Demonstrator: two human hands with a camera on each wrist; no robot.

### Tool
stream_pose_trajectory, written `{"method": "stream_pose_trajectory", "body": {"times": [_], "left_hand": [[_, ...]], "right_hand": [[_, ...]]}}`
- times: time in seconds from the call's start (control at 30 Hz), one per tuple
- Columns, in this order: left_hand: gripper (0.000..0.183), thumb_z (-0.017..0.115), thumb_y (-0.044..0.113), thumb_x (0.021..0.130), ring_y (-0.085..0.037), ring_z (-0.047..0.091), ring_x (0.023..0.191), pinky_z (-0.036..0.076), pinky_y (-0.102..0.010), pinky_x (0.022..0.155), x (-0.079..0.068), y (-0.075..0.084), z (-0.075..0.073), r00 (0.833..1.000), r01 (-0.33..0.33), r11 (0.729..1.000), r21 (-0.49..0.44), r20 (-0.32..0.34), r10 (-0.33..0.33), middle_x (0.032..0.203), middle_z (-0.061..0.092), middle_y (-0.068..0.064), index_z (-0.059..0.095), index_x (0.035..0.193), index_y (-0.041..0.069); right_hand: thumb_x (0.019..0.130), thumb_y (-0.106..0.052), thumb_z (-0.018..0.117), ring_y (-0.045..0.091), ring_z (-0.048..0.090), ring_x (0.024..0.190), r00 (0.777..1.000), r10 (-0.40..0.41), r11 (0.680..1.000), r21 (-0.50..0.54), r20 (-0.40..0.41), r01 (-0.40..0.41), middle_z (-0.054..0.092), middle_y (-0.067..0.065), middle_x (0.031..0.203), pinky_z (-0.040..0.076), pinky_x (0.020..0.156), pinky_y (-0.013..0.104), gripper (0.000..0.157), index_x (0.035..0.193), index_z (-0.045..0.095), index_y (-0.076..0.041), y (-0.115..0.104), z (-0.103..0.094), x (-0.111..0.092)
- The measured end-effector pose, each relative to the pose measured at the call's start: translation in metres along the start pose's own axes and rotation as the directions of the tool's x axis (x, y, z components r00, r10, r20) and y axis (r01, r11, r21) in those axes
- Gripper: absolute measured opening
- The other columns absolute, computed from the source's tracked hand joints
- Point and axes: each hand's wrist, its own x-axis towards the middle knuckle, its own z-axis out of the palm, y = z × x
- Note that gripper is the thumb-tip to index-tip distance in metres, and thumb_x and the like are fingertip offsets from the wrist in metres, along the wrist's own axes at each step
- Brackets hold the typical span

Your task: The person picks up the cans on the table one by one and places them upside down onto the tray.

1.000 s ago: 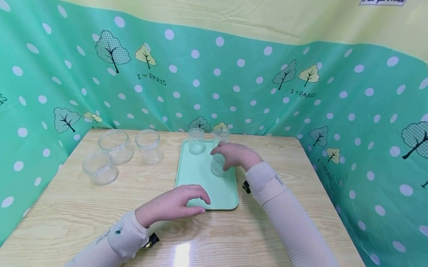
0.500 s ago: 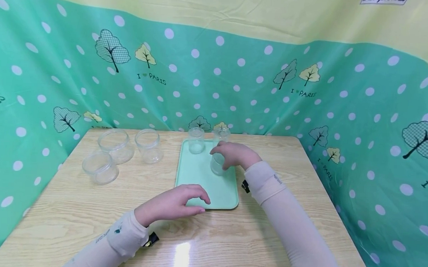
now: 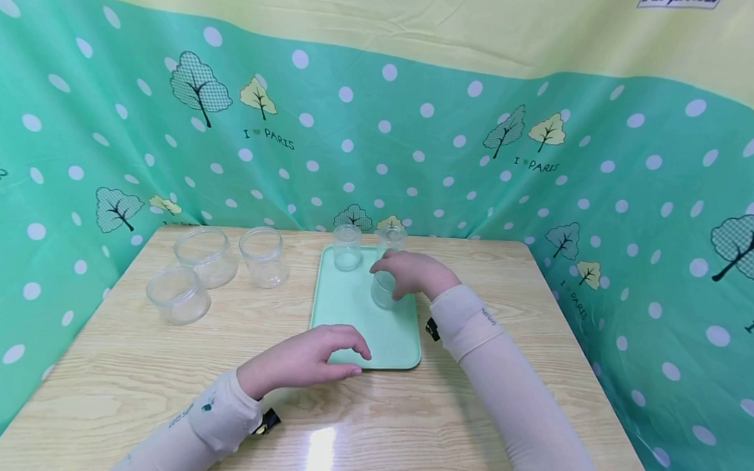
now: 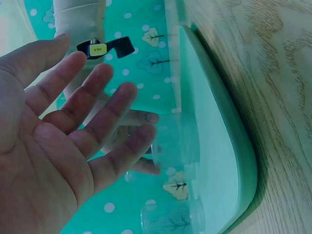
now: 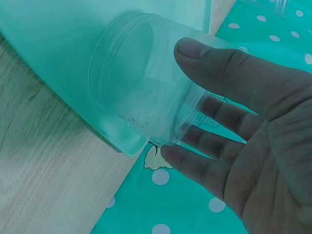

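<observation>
My right hand (image 3: pixel 415 273) reaches over the pale green tray (image 3: pixel 343 317) and holds a clear jar (image 3: pixel 382 296) by its upper part. In the right wrist view the thumb lies along one side of the jar (image 5: pixel 141 83) and the fingers curl at the other. The jar stands on the tray near its right edge. My left hand (image 3: pixel 310 358) hovers at the tray's near left corner, fingers loosely bent and nothing in them. Its palm (image 4: pixel 53 141) shows in the left wrist view.
Two more clear jars stand at the tray's far end, a left one (image 3: pixel 347 248) and a right one (image 3: pixel 391 237) partly behind my right hand. Left of the tray sit three clear containers: a tall one (image 3: pixel 264 259), a wide one (image 3: pixel 205 257) and a low one (image 3: pixel 178 296).
</observation>
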Motion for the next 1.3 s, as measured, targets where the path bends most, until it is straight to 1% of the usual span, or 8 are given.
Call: {"method": "stream_pose_trajectory", "body": {"times": [0.23,0.5,0.63,0.83,1.2,1.3], "left_hand": [[0.017,0.064,0.036,0.102,-0.007,0.061,0.116,0.051,-0.031,0.102,-0.0003,0.0013,-0.0009,1.0,0.006,1.0,0.024,-0.003,-0.006,0.119,0.065,0.017,0.067,0.118,0.031],[0.016,0.064,0.034,0.102,-0.015,0.064,0.116,0.051,-0.031,0.102,-0.0009,0.0017,-0.0019,1.0,0.001,1.0,0.018,-0.005,-0.001,0.119,0.065,0.016,0.067,0.118,0.03],[0.016,0.064,0.035,0.102,-0.014,0.063,0.116,0.051,-0.031,0.102,-0.001,0.0025,-0.0022,1.0,0.004,1.0,0.021,-0.005,-0.003,0.119,0.064,0.017,0.067,0.118,0.03],[0.017,0.064,0.036,0.102,-0.015,0.064,0.117,0.051,-0.031,0.102,-0.0016,0.0025,-0.0023,1.0,0.012,1.0,0.022,-0.003,-0.012,0.119,0.065,0.017,0.067,0.118,0.031],[0.016,0.064,0.035,0.102,-0.01,0.062,0.117,0.051,-0.032,0.102,-0.0018,0.0046,-0.003,1.0,0.026,0.999,0.027,0.001,-0.026,0.12,0.064,0.019,0.067,0.117,0.032],[0.016,0.064,0.035,0.102,-0.012,0.062,0.117,0.051,-0.032,0.102,-0.002,0.0053,-0.0032,1.0,0.027,0.999,0.026,0.0,-0.027,0.119,0.064,0.018,0.068,0.117,0.031]], "right_hand": [[0.081,-0.007,0.085,0.025,0.056,0.125,1.0,0.004,1.0,0.003,0.0,-0.004,0.05,0.006,0.149,0.053,0.101,0.046,0.073,0.146,0.058,-0.027,-0.0016,-0.0002,-0.0007],[0.08,-0.006,0.085,0.026,0.056,0.124,1.0,-0.001,1.0,0.001,0.001,0.001,0.049,0.005,0.15,0.054,0.099,0.046,0.074,0.146,0.057,-0.027,-0.0011,0.0007,0.0006],[0.08,-0.006,0.085,0.026,0.056,0.126,1.0,-0.002,1.0,-0.007,0.001,0.002,0.049,0.005,0.151,0.054,0.1,0.046,0.075,0.146,0.057,-0.027,-0.0019,0.0002,0.0004],[0.081,-0.006,0.085,0.026,0.055,0.127,1.0,0.005,1.0,-0.008,0.008,-0.005,0.049,0.005,0.151,0.053,0.101,0.046,0.075,0.147,0.057,-0.027,-0.0034,-0.0003,0.0002],[0.081,-0.006,0.085,0.027,0.054,0.128,0.999,0.029,1.0,0.01,0.016,-0.029,0.048,0.005,0.151,0.053,0.102,0.047,0.076,0.148,0.055,-0.027,-0.0039,-0.0008,-0.0011],[0.082,-0.007,0.085,0.026,0.054,0.128,0.999,0.031,0.999,0.008,0.015,-0.031,0.049,0.004,0.151,0.052,0.103,0.047,0.075,0.148,0.055,-0.028,-0.0038,-0.0005,-0.001]]}}
